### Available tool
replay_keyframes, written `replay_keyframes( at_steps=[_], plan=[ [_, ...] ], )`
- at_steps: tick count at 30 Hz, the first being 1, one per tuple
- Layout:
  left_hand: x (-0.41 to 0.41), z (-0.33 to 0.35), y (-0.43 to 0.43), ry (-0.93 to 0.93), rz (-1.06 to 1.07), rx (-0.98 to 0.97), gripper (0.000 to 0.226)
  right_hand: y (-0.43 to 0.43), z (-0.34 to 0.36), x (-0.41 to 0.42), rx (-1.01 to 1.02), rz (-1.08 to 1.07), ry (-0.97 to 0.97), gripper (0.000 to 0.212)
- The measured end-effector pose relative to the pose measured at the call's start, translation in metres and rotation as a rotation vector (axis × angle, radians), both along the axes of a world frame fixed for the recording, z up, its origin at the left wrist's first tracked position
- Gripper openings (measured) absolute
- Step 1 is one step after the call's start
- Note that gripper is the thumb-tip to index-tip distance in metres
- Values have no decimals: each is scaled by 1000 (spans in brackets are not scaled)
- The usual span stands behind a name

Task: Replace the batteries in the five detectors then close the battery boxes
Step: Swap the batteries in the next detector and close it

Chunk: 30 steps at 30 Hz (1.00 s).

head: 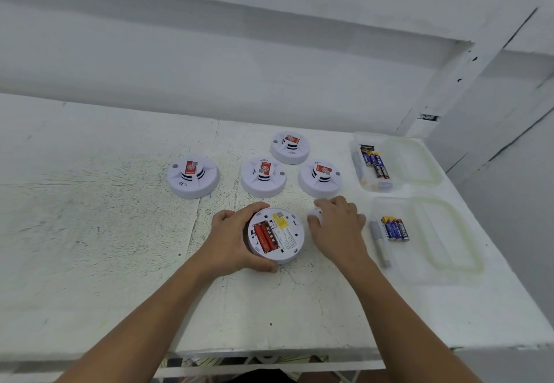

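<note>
One white round detector (277, 234) lies upside down on the table, its battery box open with two red batteries (264, 237) inside. My left hand (232, 240) grips this detector from the left side. My right hand (337, 222) sits just right of it, fingers closed on a small white piece, apparently the battery cover (315, 214). Several more detectors stand face up behind: one at the left (192, 176), one in the middle (263, 176), one at the back (290, 146), one at the right (320, 178).
Two clear plastic trays lie at the right. The far tray (419, 161) holds several blue batteries (374, 162). The near tray (443, 241) holds blue batteries (395, 228) and a grey pen-like tool (379, 243). The table's front edge (269, 351) runs close below my forearms.
</note>
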<state>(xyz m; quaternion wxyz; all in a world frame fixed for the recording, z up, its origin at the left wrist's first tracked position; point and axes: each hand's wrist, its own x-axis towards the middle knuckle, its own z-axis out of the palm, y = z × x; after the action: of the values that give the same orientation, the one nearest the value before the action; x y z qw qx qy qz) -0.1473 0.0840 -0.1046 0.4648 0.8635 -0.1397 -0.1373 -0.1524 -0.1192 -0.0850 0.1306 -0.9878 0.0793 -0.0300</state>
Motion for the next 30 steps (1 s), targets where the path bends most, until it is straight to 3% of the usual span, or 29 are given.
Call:
replay_keyframes(
  at_steps=[3,5,8,17,30],
  plan=[
    [0,1,0,-21,-1,-2,91,13,15,2,459,103,-94,17],
    [0,-1,-1,-34,1,-13,91,25,22,0,545,213,-24,12],
    [1,-5,0,-43,-1,-26,95,37,17,-2,437,353,32,13],
    [2,-4,-2,-91,-23,-5,93,50,13,3,232,453,3,16],
    [1,-4,-3,-91,15,2,93,47,25,16,250,493,203,10]
  ],
)
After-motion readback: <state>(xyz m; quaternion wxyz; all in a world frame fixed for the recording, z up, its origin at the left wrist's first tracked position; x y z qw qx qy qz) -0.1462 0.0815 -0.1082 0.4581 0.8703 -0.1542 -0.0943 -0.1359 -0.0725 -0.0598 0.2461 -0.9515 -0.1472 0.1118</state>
